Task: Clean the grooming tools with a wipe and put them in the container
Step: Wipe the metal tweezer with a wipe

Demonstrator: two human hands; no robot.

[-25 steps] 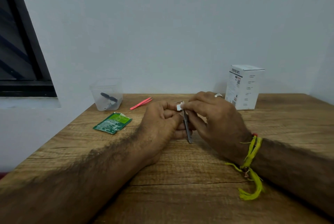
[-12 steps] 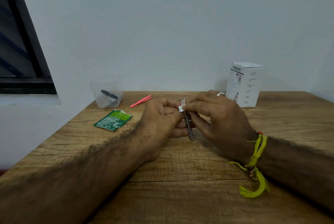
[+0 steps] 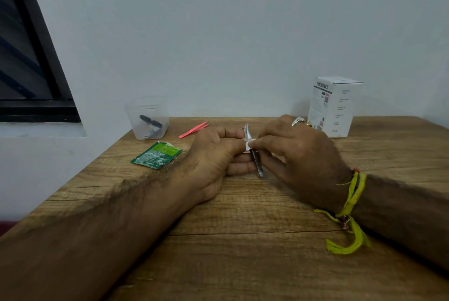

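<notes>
At the far left of the bench (image 3: pixel 243 264) stands a clear container (image 3: pixel 147 118) with a dark tool inside, then a green sachet (image 3: pixel 156 155) and pink tweezers (image 3: pixel 193 129). Mid-bench, the left hand (image 3: pixel 216 155) grips metal tweezers (image 3: pixel 254 155) while the right hand (image 3: pixel 298 155) pinches a wipe (image 3: pixel 248 145) around them. A white box (image 3: pixel 334 106) stands behind.

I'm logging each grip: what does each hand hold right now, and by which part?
The left hand grips the slim silver metal tool around its middle; the right hand pinches a small white wipe against its upper half.
</notes>
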